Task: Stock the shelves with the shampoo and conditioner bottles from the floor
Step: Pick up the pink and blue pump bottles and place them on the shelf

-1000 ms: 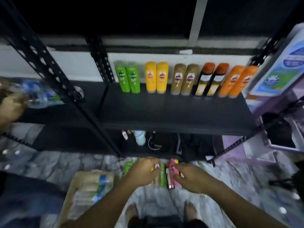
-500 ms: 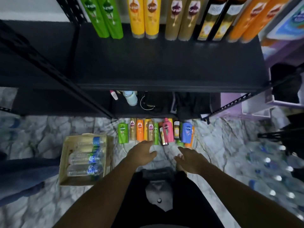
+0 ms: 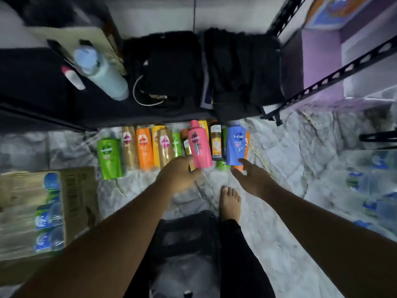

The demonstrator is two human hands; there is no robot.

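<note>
1. Shampoo bottles (image 3: 145,149) sit in a row on floor (image 3: 300,168), 12 o'clock of both hands.
2. Left hand (image 3: 178,175) fingers loosely apart at pink bottle (image 3: 200,145) base; right hand (image 3: 251,177) fingers spread by blue bottle (image 3: 235,145); neither grips yet.
3. Best: wrap each body mid-height, lift straight, spare neighbours.

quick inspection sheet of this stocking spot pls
surface: marbled floor
job's things: shampoo bottles in a row on the floor before the rack; green bottle at the left end, pink bottle mid-row, blue bottle toward the right
clutter: cardboard box of water bottles on the left; loose water bottles on the right
grippers: left hand open at the pink bottle's base; right hand open, reaching for the blue bottle
cables: white cable on the bottom shelf
surroundings: dark bags and pale bottle on that shelf; purple cabinet on the right
</note>
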